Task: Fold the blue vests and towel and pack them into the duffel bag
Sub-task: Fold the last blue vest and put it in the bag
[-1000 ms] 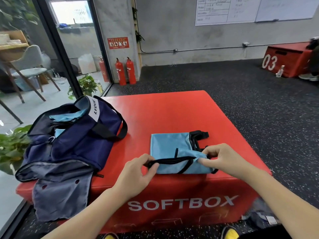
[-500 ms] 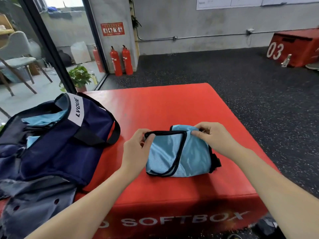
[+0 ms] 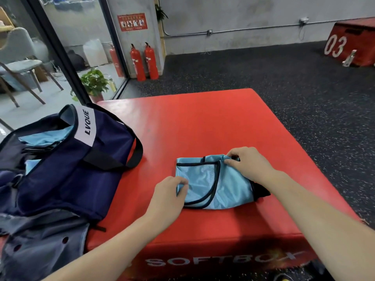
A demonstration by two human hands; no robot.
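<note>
A light-blue vest with black trim [image 3: 211,185] lies folded into a small rectangle on the red soft box [image 3: 203,126]. My left hand [image 3: 168,197] pinches its near-left edge. My right hand [image 3: 247,162] grips its far-right corner. A navy duffel bag [image 3: 67,169] marked LVQUE sits open at the box's left side, a hand's width from the vest. Light-blue fabric [image 3: 46,136] shows inside the bag's opening. The bag's grey flap [image 3: 42,246] hangs over the box's front-left corner.
Dark speckled rubber floor surrounds the box. Two red fire extinguishers [image 3: 144,61] stand by the far wall. A potted plant [image 3: 93,82] is behind the glass partition at left. A second red box [image 3: 353,43] marked 03 sits far right.
The near part of the vest was folded over away from me, making a smaller packet. My left hand shifted down to the near-left edge; my right hand stays at the far-right corner.
</note>
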